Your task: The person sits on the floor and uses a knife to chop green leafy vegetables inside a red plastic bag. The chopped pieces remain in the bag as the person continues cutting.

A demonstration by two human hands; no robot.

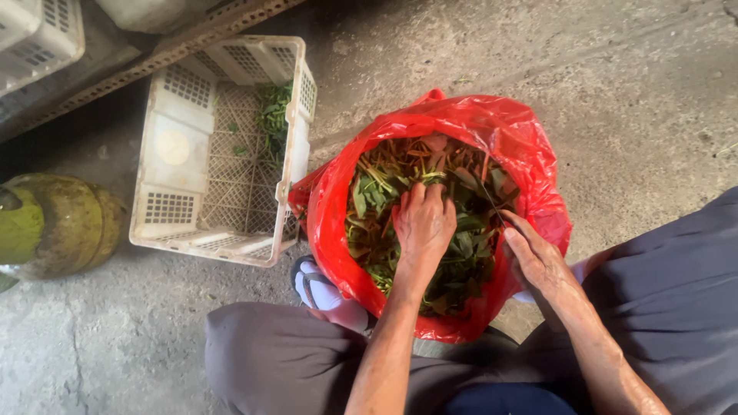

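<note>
A red plastic bag (530, 161) stands open on the concrete floor between my knees, filled with green leafy stems (377, 192). My left hand (423, 223) reaches down into the bag, fingers curled on a bunch of the stems near the middle. My right hand (534, 253) rests at the bag's right rim, fingers pinching the red plastic edge. Both forearms come up from the bottom of the view.
A white perforated plastic crate (173, 146) lies to the left of the bag with a few green leaves (274, 115) in its far corner. A green gas cylinder (54, 223) lies at the far left. More white crates (38, 34) sit at the top left.
</note>
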